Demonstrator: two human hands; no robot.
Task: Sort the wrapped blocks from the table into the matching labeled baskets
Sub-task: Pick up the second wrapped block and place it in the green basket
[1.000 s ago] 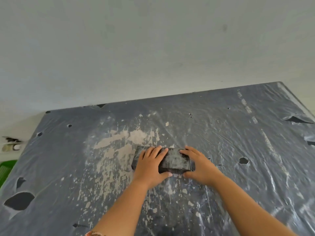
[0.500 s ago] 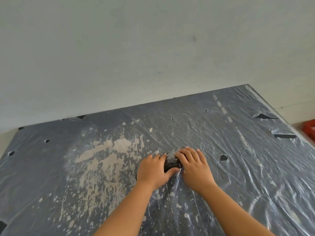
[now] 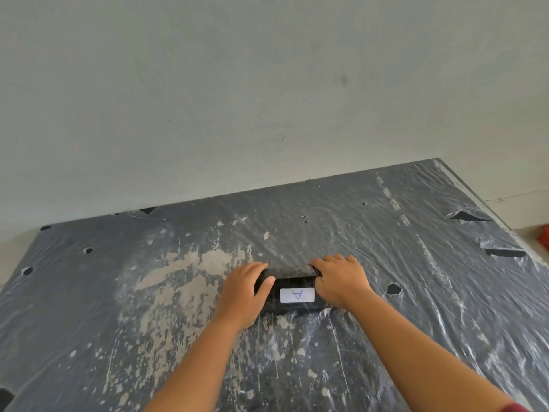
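Hands on one wrapped block (image 3: 292, 289) at mid-desk: left hand (image 3: 243, 292) clasped round its left end, thumb across the near face; right hand (image 3: 341, 282) clasped round its right end. Black, film-wrapped, tipped up on an edge against the desk (image 3: 89, 307). White label (image 3: 297, 294) on the near face, letter A seen upside down. Desk under torn clear plastic sheet (image 3: 416, 263), pale paint splatter (image 3: 184, 278) just left of the block. Plain wall (image 3: 237, 99) behind.
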